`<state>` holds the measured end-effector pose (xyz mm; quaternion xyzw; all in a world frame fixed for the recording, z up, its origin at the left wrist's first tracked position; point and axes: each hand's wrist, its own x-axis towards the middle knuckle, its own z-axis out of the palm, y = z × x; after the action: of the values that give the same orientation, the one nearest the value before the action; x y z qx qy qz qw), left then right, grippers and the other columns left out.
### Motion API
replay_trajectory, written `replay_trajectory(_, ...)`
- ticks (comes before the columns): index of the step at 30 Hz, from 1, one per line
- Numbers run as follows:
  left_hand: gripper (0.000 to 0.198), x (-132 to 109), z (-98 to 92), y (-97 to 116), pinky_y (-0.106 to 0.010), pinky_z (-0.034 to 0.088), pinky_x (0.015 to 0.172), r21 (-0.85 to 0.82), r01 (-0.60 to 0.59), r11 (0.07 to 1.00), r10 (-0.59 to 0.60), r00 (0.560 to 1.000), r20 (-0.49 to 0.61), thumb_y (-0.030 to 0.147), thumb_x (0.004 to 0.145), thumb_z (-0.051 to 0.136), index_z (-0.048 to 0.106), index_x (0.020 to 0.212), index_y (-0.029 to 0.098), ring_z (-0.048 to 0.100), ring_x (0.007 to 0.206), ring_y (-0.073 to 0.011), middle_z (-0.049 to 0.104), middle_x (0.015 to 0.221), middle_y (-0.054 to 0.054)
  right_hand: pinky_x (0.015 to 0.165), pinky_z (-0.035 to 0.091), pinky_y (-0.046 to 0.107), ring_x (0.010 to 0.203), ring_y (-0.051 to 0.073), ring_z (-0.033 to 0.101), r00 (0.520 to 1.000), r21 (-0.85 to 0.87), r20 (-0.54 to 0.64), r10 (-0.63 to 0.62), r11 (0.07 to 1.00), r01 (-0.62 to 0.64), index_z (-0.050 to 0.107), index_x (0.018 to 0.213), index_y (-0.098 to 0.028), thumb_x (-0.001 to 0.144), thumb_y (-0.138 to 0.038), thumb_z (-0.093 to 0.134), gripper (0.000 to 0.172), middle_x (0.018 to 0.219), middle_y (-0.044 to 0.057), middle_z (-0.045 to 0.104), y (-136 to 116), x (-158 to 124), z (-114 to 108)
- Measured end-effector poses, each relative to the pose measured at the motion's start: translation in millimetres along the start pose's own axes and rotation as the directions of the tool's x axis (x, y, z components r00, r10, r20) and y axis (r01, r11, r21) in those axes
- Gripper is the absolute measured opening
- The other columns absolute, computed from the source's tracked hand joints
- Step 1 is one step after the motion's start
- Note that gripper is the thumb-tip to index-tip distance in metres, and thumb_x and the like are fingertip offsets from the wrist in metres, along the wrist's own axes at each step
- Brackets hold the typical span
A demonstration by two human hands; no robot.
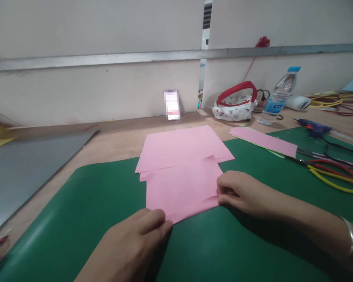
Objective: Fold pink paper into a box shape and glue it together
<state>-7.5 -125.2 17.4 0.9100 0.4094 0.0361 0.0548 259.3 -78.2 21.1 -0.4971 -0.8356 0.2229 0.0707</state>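
Between my two hands is a sheet of pink paper [184, 190], tilted, with its near edge towards me. My left hand [135, 235] pinches its near left corner between thumb and fingers. On the other side, my right hand [238, 192] grips the right edge close to the near right corner. Just beyond, several more pink sheets [182, 147] lie stacked a little unevenly, and the held sheet overlaps their near side. Both lie over a green mat [111, 192].
Scissors [335, 172] with red and yellow handles, pink paper strips [264, 141] and a blue glue gun [314, 127] lie to the right. Behind stand a water bottle [278, 98], a red-and-white pouch [233, 107] and a bright phone-like object [172, 105]. A grey board [32, 168] lies left.
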Motion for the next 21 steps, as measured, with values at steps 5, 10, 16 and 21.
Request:
replay_trajectory(5,0.031,-11.0,14.2,-2.6,-0.028,0.043,0.056,0.258,-0.132,0.957,0.157,0.984,-0.081,0.028,0.096,0.035,0.064,0.102,0.018,0.057,0.065,-0.0151,0.066,0.085,-0.002,0.057,0.03,0.023,0.065,0.013,0.047,1.0,0.007,-0.002,-0.001,1.0,0.001,0.054,0.068,-0.016,0.082,-0.022,0.06,0.016,0.07,0.0,0.058,-0.2,1.6,-0.2)
replay_trajectory(10,0.049,-12.4,21.4,7.4,-0.032,0.046,0.063,0.375,-0.121,0.919,0.141,0.99,-0.026,0.046,0.095,0.034,0.045,0.133,0.018,0.058,0.075,-0.0192,0.068,0.099,-0.003,0.058,0.03,0.023,0.065,0.012,0.047,1.0,-0.008,-0.009,-0.012,1.0,0.012,0.054,0.068,-0.016,0.081,-0.022,0.059,0.015,0.07,0.0,0.059,0.5,1.2,0.1)
replay_trajectory(16,0.063,10.1,13.0,28.0,-0.033,0.043,0.054,0.317,-0.063,0.946,0.05,0.998,0.047,0.059,0.09,0.03,0.038,0.139,0.02,0.057,0.069,-0.0212,0.064,0.082,-0.005,0.057,0.029,0.024,0.064,0.012,0.047,0.999,-0.054,-0.041,-0.027,0.998,0.025,0.055,0.067,-0.016,0.085,-0.027,0.055,0.021,0.069,0.001,0.06,0.9,2.5,3.6)
replay_trajectory(21,0.061,11.0,17.1,37.0,-0.034,0.044,0.054,0.328,0.005,0.945,-0.02,0.999,0.044,0.057,0.087,0.043,0.045,0.135,0.018,0.057,0.069,-0.0216,0.065,0.084,-0.004,0.058,0.029,0.024,0.067,0.013,0.05,0.998,-0.046,-0.052,-0.038,0.998,0.035,0.056,0.07,-0.016,0.085,-0.027,0.055,0.018,0.072,0.001,0.062,2.3,2.2,5.1)
